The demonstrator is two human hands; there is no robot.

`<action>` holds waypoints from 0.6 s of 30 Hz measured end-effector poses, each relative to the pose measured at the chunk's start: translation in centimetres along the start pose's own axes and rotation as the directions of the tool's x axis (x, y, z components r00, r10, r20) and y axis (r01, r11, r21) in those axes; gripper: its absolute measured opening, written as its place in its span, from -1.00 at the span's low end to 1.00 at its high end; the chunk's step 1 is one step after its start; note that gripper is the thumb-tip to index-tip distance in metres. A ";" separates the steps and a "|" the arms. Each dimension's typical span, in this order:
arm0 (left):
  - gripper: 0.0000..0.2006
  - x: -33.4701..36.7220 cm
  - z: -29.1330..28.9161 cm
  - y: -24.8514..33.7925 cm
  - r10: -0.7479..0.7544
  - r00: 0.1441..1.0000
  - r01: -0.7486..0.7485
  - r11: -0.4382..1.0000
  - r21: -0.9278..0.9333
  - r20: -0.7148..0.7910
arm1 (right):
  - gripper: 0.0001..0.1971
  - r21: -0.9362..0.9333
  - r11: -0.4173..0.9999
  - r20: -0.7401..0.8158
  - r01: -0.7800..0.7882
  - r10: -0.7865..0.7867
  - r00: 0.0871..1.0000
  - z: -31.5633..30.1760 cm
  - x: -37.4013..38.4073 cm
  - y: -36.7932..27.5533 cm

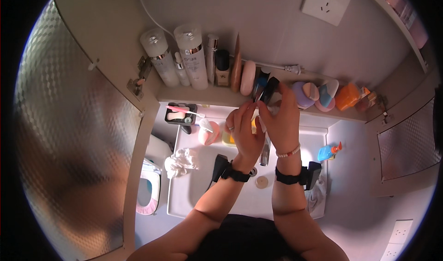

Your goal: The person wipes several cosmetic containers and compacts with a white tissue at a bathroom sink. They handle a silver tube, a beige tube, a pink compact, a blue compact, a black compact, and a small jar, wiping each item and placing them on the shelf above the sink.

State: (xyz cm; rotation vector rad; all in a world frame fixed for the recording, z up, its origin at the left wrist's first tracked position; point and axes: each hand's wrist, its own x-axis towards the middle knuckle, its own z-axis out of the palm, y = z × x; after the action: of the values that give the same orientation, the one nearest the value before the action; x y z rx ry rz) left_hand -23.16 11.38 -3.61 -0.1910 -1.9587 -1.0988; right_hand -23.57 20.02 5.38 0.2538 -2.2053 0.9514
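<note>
Both hands are raised in front of the shelf (203, 94) of an open wall cabinet. My right hand (284, 118) grips a small glossy black item (271, 88) with thumb and fingers; its exact kind does not show. Close beside it, my left hand (247, 128) has its fingers bent together, the tips at the lower end of the black item. Whether those fingertips grip it or only touch it is hidden. Just left of the black item stand a pink rounded case (248, 77), a brown tapered tube (236, 69) and a black-capped foundation bottle (222, 69).
Tall clear-capped bottles (191, 57) line the shelf's left; sponges (304, 94) and an orange item (347, 97) sit right. Below is a white sink (177, 201) with a pink pump bottle (209, 132), white cloth (182, 163) and blue bottle (327, 152). A mirrored door (83, 136) stands open left.
</note>
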 end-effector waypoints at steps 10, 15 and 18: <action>-0.47 -0.2 0.0 0.2 0.032 0.999 -0.033 0.998 0.050 0.021 | -0.44 0.004 0.994 0.117 -0.109 0.108 0.987 0.8 0.2 1.7; -0.47 -0.2 -0.3 0.2 0.041 0.999 -0.041 0.999 0.011 0.035 | -0.44 -0.094 0.986 0.128 -0.141 0.152 0.980 0.9 0.8 1.5; -0.47 -0.2 -0.3 0.1 0.044 0.999 -0.044 0.999 -0.008 0.029 | -0.45 -0.031 0.995 0.087 -0.098 0.100 0.991 0.9 0.8 1.4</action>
State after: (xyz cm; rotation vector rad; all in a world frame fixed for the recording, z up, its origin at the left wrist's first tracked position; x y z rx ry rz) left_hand -22.80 11.23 -3.61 -0.2544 -1.9671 -1.0804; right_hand -25.24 20.42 4.72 0.1780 -2.3286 0.9804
